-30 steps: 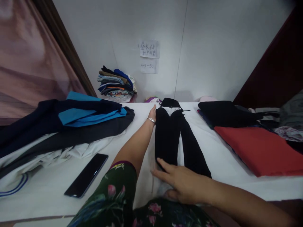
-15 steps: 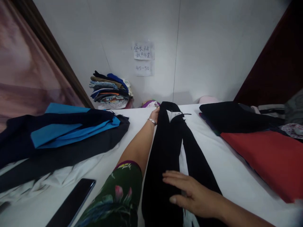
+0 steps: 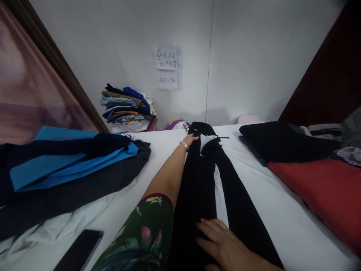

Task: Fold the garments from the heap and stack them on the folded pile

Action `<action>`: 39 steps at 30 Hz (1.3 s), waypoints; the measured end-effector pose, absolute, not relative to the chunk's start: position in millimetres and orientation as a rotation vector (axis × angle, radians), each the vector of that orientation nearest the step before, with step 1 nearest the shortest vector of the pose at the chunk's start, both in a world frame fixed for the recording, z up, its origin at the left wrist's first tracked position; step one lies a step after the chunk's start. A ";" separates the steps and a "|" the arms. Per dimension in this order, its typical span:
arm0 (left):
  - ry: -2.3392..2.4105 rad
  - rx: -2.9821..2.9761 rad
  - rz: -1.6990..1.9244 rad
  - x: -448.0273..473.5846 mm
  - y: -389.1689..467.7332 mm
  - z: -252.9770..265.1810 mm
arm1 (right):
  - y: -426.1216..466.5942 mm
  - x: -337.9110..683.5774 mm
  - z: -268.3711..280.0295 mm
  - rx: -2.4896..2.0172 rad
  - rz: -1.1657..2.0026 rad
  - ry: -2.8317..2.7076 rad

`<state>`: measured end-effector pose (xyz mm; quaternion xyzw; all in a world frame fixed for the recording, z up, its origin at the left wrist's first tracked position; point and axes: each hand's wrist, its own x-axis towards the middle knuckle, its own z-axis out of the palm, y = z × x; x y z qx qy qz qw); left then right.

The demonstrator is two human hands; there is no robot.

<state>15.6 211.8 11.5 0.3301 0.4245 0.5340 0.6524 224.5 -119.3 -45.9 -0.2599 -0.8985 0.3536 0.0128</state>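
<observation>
A pair of black trousers [image 3: 197, 180] lies lengthwise on the white table [image 3: 254, 180], legs toward me. A dark drawstring end sticks out at the right of the waist, and a white patch shows at the waist opening. My left hand [image 3: 192, 139], with a bracelet at the wrist, rests near the waist at the left edge, fingers stretched over the cloth. Lower down, my right hand [image 3: 218, 239] lies flat on a trouser leg with its fingers spread, next to the white gap between the legs.
Blue and dark garments [image 3: 70, 158] lie in a heap at left, with a phone [image 3: 80, 250] in front. Folded black [image 3: 282, 141] and red clothes [image 3: 318, 184] are at right. A clothes stack [image 3: 128, 107] stands by the wall, below handwritten paper signs [image 3: 169, 67].
My left hand has shifted from the waist's outer edge onto the cloth, its fingers now showing. My right hand has come down nearer to me, onto the leg. The view has shifted slightly.
</observation>
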 end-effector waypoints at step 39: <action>1.858 1.162 0.747 19.3 115.8 -5.1 | 37.1 246.6 -4.5 -2.005 0.436 -2.103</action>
